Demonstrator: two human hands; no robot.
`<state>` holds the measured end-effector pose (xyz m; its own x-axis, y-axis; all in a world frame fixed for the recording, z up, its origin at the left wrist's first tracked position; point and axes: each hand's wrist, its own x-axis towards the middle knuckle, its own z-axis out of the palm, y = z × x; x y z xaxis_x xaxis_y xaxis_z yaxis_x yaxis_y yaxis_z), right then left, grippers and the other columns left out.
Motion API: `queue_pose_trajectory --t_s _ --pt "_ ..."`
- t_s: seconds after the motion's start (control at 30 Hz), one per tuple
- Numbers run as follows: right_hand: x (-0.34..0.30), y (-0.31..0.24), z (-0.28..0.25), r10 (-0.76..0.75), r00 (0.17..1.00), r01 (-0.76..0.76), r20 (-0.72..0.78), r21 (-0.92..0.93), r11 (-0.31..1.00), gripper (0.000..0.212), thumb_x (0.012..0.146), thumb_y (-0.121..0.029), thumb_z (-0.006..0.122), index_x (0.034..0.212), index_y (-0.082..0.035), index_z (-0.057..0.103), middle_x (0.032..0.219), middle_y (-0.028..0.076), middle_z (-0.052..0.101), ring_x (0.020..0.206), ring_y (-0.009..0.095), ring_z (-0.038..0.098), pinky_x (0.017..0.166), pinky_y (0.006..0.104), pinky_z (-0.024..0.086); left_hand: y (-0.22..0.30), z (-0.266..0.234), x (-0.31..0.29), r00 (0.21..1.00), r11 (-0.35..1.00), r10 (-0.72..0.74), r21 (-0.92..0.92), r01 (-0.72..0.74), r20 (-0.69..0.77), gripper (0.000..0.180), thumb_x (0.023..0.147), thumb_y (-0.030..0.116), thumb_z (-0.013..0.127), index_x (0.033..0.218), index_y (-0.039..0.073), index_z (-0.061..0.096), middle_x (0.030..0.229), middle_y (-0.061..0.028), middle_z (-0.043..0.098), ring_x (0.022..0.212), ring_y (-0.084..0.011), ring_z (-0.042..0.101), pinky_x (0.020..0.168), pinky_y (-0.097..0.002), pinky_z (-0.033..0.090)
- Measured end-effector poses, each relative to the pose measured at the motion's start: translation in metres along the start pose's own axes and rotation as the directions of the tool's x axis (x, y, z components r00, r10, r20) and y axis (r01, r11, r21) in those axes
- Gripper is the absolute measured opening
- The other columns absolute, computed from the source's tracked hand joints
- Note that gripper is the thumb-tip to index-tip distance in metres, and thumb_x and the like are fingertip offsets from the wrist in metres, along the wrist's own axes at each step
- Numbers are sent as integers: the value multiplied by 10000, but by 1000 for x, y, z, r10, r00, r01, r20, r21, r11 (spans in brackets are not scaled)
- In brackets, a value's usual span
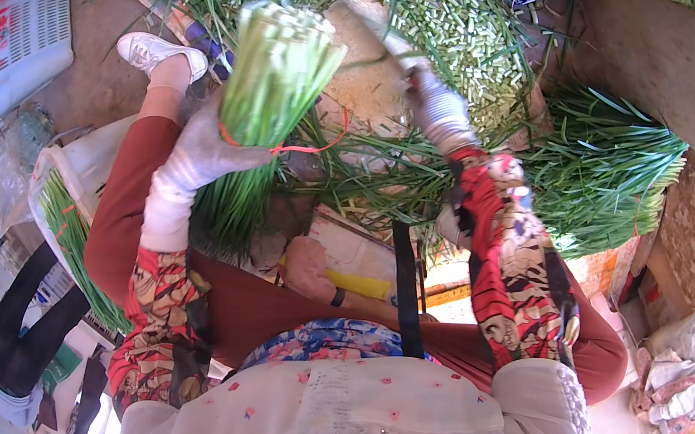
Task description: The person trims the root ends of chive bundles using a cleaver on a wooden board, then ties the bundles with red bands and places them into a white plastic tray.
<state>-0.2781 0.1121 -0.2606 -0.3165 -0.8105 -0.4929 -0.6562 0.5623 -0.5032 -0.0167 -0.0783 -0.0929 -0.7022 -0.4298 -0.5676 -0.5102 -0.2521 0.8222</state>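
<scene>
- Board [370,92]: landmark; tan, partly covered by cut stalk pieces [456,37].
- Bundle [279,68] of green stalks: left of the board, pale ends up, with an orange tie [311,151] around it.
- Left hand [210,150]: gloved, clamped around the bundle.
- Right hand [439,111]: gloved, closed on the knife [400,50]; blade over the board, contact cannot be told.
- Leafy pile [590,166]: right of the board.
- White crate [34,27]: well left of the board.

Stalks [274,81] white to green — band [296,149] orange-red — trousers [127,199] maroon.
</scene>
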Motion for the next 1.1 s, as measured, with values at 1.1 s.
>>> queue_pose_trajectory --t_s 1.1 --pt "-61 55 -24 161 958 -125 -239 157 980 247 799 -239 629 1003 -105 596 653 148 620 589 376 611 575 461 505 -40 96 211 816 285 -384 786 549 -431 1080 603 488 855 1432 78 297 1178 -163 600 1039 -294 639 892 -410 514"
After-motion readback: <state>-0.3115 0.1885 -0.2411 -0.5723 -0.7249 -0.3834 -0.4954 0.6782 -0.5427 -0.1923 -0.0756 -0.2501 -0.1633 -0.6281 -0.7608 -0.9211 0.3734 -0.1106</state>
